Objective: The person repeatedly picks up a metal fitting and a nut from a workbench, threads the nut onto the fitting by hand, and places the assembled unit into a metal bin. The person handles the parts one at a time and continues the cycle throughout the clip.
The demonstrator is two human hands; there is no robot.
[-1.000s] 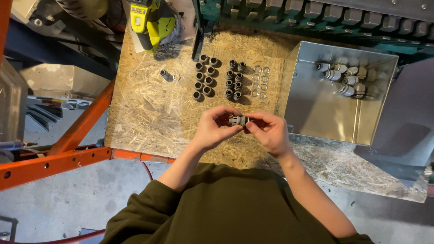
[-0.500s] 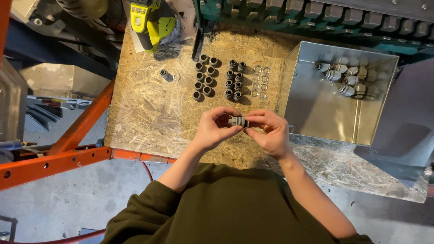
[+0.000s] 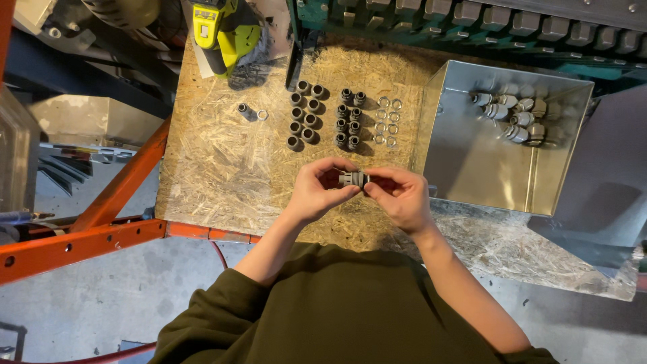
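Dark olive-green sweatshirt, sleeves pushed up to the elbows, bare forearms, no gloves

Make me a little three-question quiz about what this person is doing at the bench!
1. True or false: both hands hold one small grey fitting.
2. Where do the finished-looking fittings lie? A) in the metal box B) on the floor C) on the drill
3. What yellow-green tool lies at the far edge of the board?

Key:
1. True: left hand and right hand pinch it between them.
2. A
3. A cordless drill.
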